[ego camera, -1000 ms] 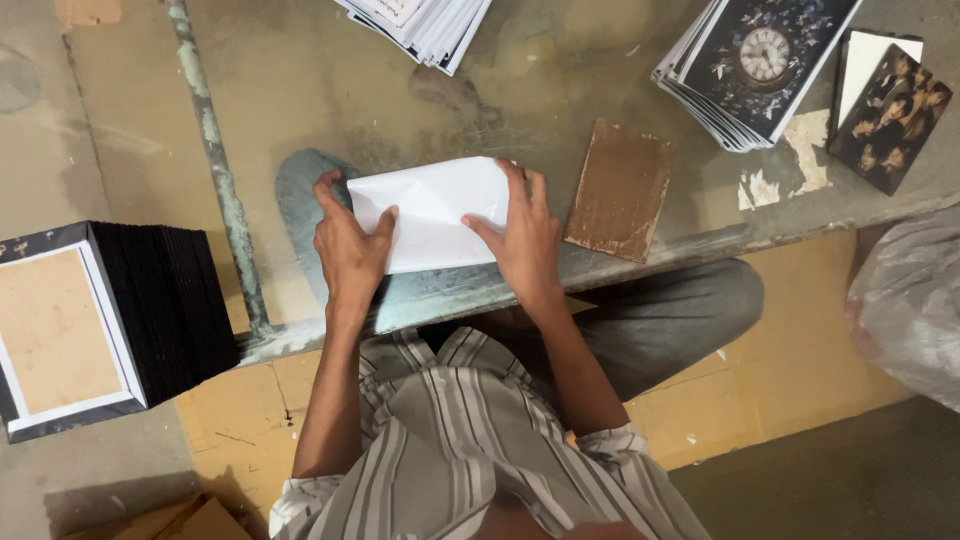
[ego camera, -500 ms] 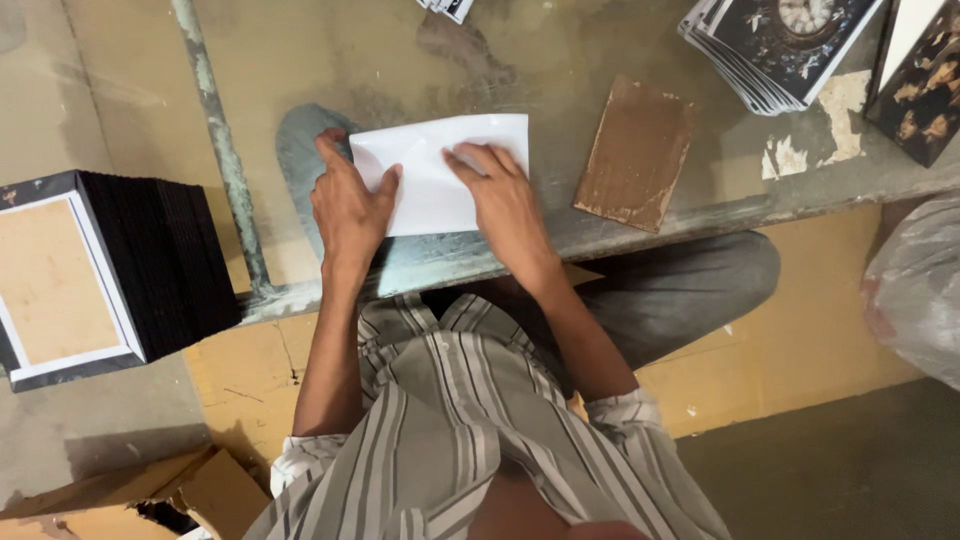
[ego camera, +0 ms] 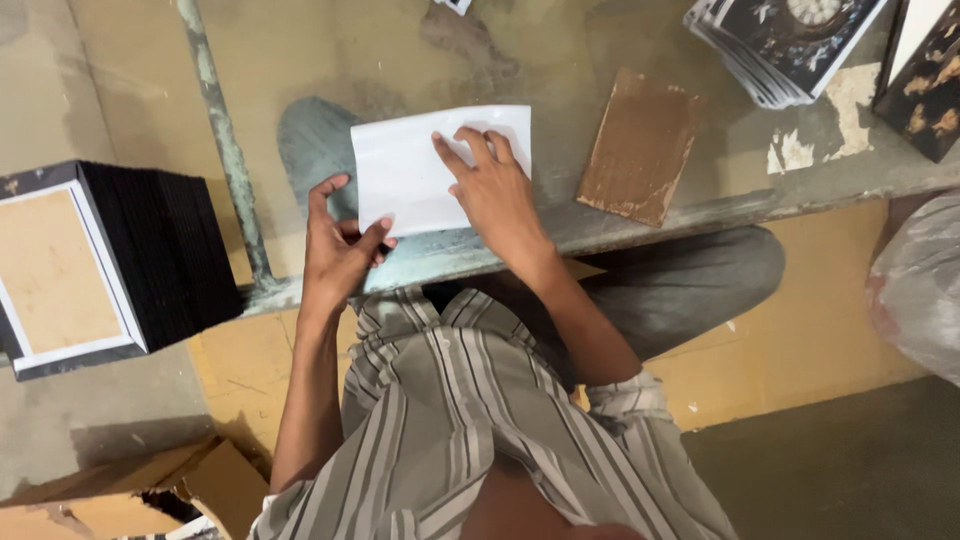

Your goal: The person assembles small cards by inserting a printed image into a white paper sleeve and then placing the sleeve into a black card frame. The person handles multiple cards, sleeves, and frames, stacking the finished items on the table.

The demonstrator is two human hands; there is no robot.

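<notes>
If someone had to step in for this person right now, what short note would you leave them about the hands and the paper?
Left hand: at the lower left corner of the white sheet, fingers curled at its edge, grip unclear.
Right hand: flat on the sheet, fingers spread, pressing it to the worn table.
Brown board lies to the right, untouched.
Stack of dark frames stands at the left, printed cards top right.
Done: sheet laid flat. Left: I cannot tell whether any fold is made yet.
</notes>
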